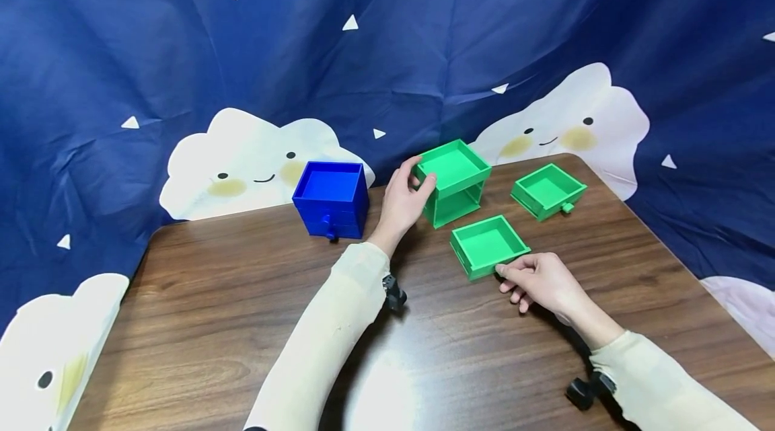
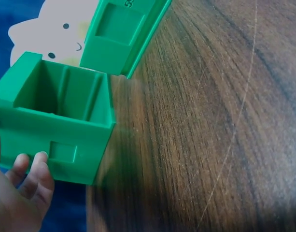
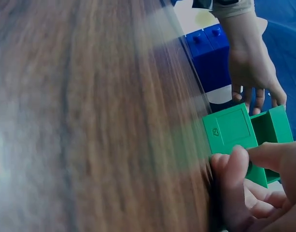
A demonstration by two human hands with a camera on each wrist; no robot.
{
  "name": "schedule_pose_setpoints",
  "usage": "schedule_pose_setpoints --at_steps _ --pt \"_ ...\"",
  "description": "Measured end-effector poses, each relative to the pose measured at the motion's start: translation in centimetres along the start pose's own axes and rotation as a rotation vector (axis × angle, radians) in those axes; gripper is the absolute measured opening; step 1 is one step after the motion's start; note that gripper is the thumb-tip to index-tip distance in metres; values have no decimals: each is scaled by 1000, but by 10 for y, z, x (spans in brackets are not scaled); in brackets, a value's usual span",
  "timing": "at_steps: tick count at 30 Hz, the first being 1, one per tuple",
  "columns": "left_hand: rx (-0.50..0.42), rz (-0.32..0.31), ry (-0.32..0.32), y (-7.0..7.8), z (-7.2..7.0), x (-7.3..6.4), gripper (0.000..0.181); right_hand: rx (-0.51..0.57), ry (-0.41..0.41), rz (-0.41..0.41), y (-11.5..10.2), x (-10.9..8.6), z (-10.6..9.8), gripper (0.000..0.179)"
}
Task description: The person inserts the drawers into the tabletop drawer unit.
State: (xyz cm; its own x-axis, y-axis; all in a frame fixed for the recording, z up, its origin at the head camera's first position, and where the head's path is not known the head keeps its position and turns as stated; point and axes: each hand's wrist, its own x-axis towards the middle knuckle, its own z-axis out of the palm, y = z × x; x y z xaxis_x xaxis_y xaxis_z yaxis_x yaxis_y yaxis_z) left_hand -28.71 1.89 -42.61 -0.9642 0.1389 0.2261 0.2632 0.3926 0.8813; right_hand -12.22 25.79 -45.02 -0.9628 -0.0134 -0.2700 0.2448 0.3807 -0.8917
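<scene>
My left hand (image 1: 402,197) grips the green cabinet frame (image 1: 458,208) by its left side, thumb near the front corner. The frame stands upright, with an open tray on top and an open bay below. In front of it is a green drawer (image 1: 489,243), which my right hand (image 1: 541,281) pinches at the front between thumb and index finger. Those fingertips hide the spot they hold. In the right wrist view a number marks the drawer's front face (image 3: 229,126). Whether the drawer touches the table, I cannot tell.
A second green drawer (image 1: 549,190) with a knob lies at the back right. To the left stands a blue drawer cabinet (image 1: 330,201) with its drawers in. The wooden table (image 1: 254,323) meets a blue cloud-printed curtain (image 1: 424,34) at its back edge.
</scene>
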Motion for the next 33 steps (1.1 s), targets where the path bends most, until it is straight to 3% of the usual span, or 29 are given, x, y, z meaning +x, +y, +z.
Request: schedule_pose_setpoints --at_steps 9,15,21,33 --pt "4 -3 -11 0 1 0 54 211 9 31 2 1 2 30" --pt "0 -7 -13 -1 1 -1 54 328 32 25 3 0 2 19" --pt "-29 -1 -9 -1 0 -1 54 421 48 -12 2 -1 0 6" --pt "-34 -5 -7 -2 2 -1 53 514 97 -18 4 -3 2 14"
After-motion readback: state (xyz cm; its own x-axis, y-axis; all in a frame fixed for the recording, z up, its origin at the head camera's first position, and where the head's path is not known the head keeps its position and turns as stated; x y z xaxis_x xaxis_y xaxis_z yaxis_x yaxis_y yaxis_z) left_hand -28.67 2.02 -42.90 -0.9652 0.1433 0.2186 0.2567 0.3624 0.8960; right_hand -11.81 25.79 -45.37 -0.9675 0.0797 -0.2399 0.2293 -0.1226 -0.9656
